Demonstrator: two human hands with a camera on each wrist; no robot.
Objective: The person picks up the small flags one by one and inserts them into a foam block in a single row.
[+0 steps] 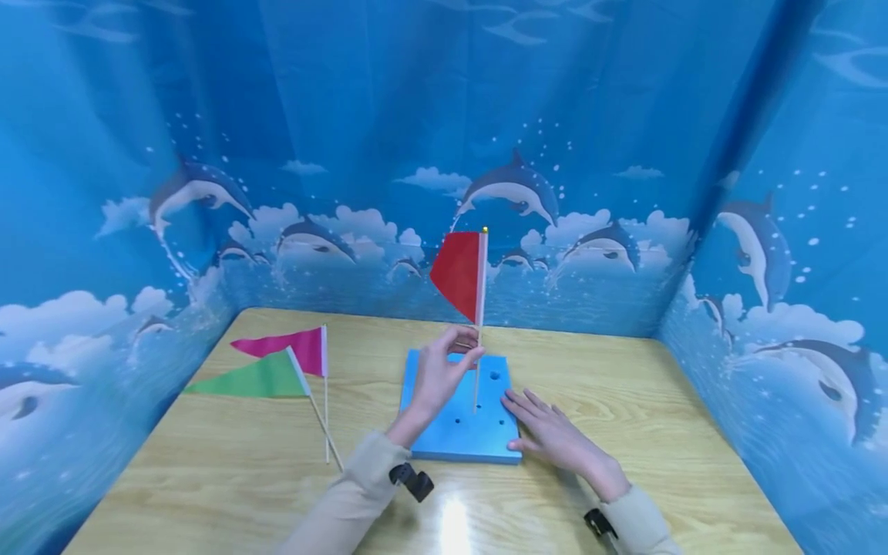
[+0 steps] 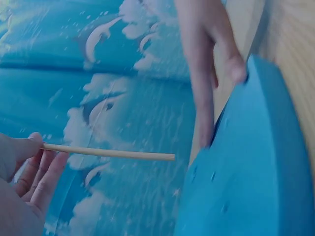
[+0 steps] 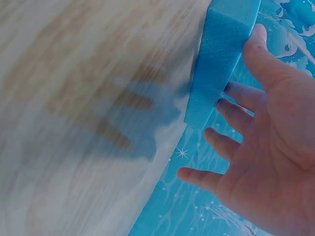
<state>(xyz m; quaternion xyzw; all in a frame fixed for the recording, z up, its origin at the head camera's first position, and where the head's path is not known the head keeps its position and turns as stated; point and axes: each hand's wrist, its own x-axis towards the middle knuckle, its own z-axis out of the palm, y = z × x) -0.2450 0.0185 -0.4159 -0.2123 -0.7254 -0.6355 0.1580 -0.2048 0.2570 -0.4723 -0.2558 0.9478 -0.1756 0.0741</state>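
A red flag (image 1: 459,276) on a thin wooden stick (image 2: 108,153) stands upright in the left hand (image 1: 444,370), pinched between thumb and fingers below the cloth. In the left wrist view the stick's bare lower end shows apart from the blue foam board (image 1: 461,439). Several small round holes dot the board's top, and in the head view the stick's tip overlaps it near the middle holes. The right hand (image 1: 551,432) lies along the board's right edge, fingers straight and spread; its thumb and fingertips (image 3: 256,37) are right at that side.
On the left of the wooden table (image 1: 590,370) lie a pink flag (image 1: 305,348) and a green flag (image 1: 260,378), their sticks crossing toward the left forearm. A blue dolphin-printed curtain (image 1: 388,116) encloses the table at the back and both sides.
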